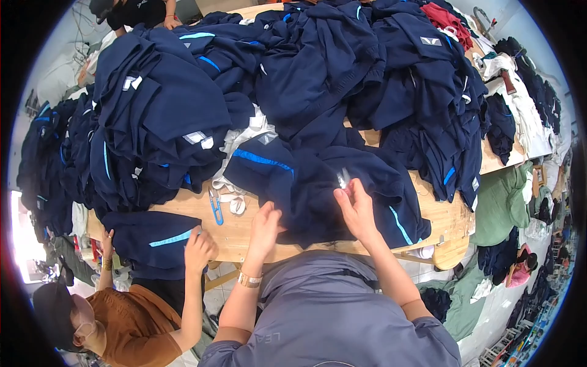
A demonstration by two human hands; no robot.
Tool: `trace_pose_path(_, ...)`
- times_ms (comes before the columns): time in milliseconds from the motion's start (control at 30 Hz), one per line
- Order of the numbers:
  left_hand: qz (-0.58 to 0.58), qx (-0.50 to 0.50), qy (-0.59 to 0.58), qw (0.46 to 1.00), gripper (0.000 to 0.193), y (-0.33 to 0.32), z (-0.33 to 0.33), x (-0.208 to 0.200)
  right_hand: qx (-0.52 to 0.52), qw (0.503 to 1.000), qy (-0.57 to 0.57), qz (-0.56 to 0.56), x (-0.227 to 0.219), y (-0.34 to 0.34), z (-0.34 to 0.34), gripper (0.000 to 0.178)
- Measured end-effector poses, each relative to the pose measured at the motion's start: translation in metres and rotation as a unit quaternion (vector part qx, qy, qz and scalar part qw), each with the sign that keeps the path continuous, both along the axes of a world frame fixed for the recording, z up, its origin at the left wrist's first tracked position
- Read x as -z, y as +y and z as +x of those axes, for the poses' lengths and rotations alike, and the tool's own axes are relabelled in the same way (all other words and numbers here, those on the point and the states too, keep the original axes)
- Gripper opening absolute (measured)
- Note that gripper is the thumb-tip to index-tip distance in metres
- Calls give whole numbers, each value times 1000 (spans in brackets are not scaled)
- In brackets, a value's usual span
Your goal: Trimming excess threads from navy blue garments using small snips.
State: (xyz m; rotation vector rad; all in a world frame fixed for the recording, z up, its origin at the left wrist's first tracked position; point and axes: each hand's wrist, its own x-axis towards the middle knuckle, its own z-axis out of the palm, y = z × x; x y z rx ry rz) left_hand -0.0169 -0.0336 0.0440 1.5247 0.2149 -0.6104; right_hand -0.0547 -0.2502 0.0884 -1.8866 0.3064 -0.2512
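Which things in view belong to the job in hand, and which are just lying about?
Apparently in the job:
- navy garment nearest both hands
- small blurred thing held in the right hand

Lying about, as far as I can tell:
- blue snips on the table
- white cloth beside them
- red garment

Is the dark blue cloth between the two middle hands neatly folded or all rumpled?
Rumpled: the navy garment lies in loose, uneven creases on the wooden table.
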Motion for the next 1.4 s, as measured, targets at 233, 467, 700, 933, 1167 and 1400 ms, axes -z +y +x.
trace_pose_path(233, 469, 53, -284, 834, 47, -9, 3, -26, 28, 998, 36, -43, 23, 0, -2, 40)
trace_pose_path(467, 277, 133, -178, 935, 46, -22, 24, 22, -62, 961, 66, -261, 24, 1, -1, 40)
trace_pose_path(700, -321, -122, 22, 939, 36, -32, 32, -27, -133, 979, 109, -110, 26, -12, -28, 38)
trace_pose_path(933, -321, -117, 0, 940, 35, -41, 20, -43, -86, 991, 12, -105, -19, -7, -16, 39)
trace_pose_path(1167, -297, -115, -56, 946, 18, -51, 13, -55, -135, 953, -66, -262, -34, 15, -9, 32)
trace_pose_path(1400, -232, -96, -138, 958, 18, -49, 9, -58, -146, 930, -43, -334, -37, 16, -11, 34)
